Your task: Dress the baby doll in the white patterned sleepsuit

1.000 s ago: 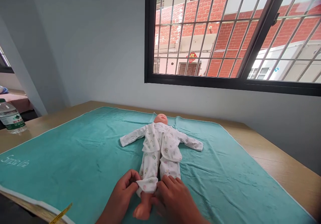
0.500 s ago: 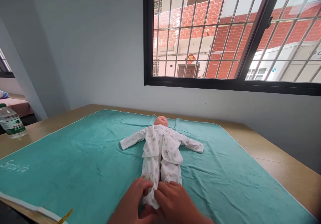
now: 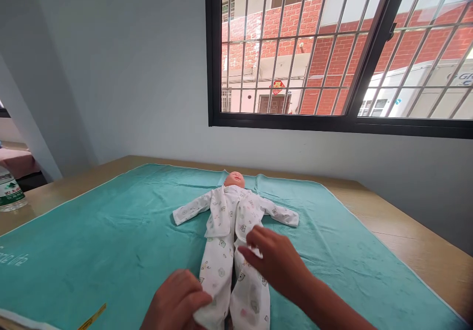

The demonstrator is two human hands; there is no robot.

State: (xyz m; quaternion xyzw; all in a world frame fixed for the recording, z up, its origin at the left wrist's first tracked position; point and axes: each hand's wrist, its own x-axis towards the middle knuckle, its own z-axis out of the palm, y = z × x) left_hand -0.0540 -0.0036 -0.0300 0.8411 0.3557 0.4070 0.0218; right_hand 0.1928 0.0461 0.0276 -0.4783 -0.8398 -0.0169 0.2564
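Note:
A doll [image 3: 235, 179] lies on its back on a green towel [image 3: 121, 231], its head toward the wall. It wears a white printed baby jacket [image 3: 218, 216] with both sleeves spread outward, and white printed trousers [image 3: 218, 266]. My right hand [image 3: 275, 256] hovers over the jacket's lower right front and the top of the right trouser leg, thumb and fingers apart. Loosely curled, my left hand [image 3: 177, 298] is beside the lower left trouser leg. Its thumb is stretched toward the cloth; whether it touches, I cannot tell. The doll's feet are not visible.
A wooden table [image 3: 399, 226] bears the towel. At its left edge stands a plastic bottle [image 3: 10, 192] with a green label. A yellow strip [image 3: 92, 316] shows near the front left. Behind are a wall and a barred window [image 3: 281, 120].
My hands have let go of the trouser leg's lower end and moved apart. The right went up toward the jacket, the left to the left. The trouser legs now lie longer toward me.

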